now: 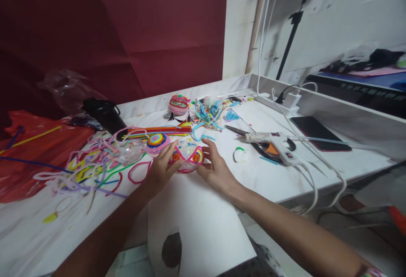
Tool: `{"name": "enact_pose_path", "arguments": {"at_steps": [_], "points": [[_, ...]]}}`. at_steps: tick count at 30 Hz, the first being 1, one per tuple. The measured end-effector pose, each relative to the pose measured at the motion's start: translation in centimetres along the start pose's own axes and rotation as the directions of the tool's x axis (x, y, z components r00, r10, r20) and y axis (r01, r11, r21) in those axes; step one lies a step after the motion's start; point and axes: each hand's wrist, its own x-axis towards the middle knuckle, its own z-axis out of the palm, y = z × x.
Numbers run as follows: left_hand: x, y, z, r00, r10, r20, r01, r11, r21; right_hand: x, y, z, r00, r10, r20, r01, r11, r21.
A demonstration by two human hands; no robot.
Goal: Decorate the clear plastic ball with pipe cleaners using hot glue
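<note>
A clear plastic ball (187,145) trimmed with pink and orange pipe cleaners sits between my hands at the table's front edge. The fingers of my left hand (162,166) curl against its left side. On the opposite side my right hand (216,170) touches it with thumb and fingertips. Just beyond my left hand lies a pink ball (157,143) with coloured rings. To its left is another clear ball (130,152) among loose pipe cleaners (95,171). Below my hands a white sheet (196,218) hangs over the edge.
On the right lie a hot glue gun (281,146), scissors (236,130), a phone (320,133) and a power strip (279,104) with trailing cords. At the left are a black bottle (104,114) and a red plastic bag (28,150). A decorated pink ball (179,105) stands at the back.
</note>
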Motion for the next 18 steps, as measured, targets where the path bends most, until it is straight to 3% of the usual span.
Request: {"name": "enact_pose_path", "arguments": {"at_steps": [14,18], "points": [[-0.8,-0.1,0.7,0.996,0.055,-0.068,-0.054,0.998,0.013,-0.1,0.4,-1.5,0.993,-0.060,0.105,0.070,0.992,-0.101],[-0.8,-0.3,0.8,0.995,0.055,-0.082,-0.053,0.998,0.031,-0.2,0.4,-1.9,0.994,-0.021,0.111,0.038,0.988,-0.150]]}}
